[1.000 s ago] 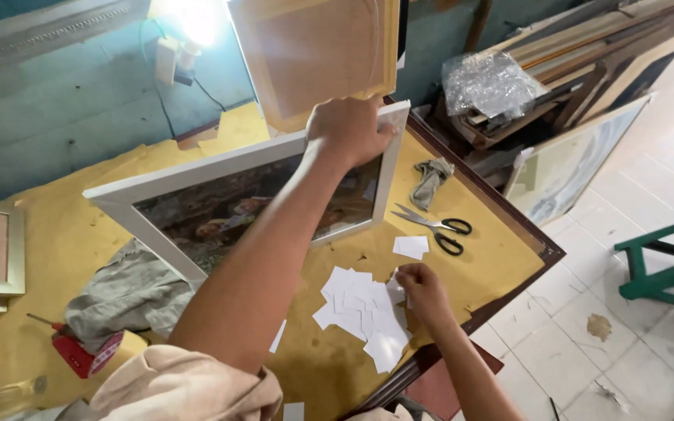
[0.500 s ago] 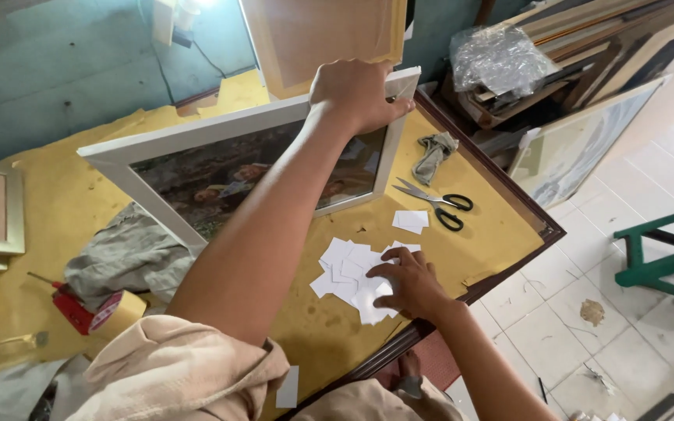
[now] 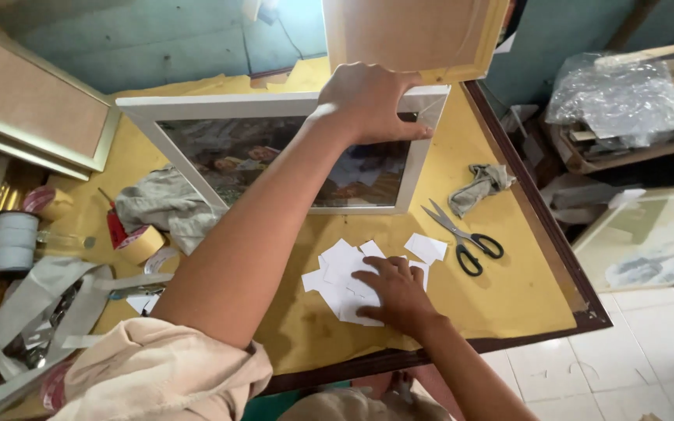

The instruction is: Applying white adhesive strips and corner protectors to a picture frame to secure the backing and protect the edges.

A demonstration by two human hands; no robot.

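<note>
My left hand [image 3: 372,101] grips the wooden panel [image 3: 415,35] at twelve o'clock; I'd press my flat, open right hand [image 3: 395,292] lightly, sliding one white paper piece [image 3: 344,269] from the bench's [image 3: 508,296] centre pile.

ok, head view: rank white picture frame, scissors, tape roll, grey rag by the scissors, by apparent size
1. white picture frame, largest by far.
2. scissors.
3. grey rag and tape roll look close in size; no firm ranking between them.

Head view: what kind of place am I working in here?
Probably a picture-framing workshop: a white-framed picture lies on the yellow worktable, more frames lean against the walls, and scissors and tape rolls lie about.
</note>
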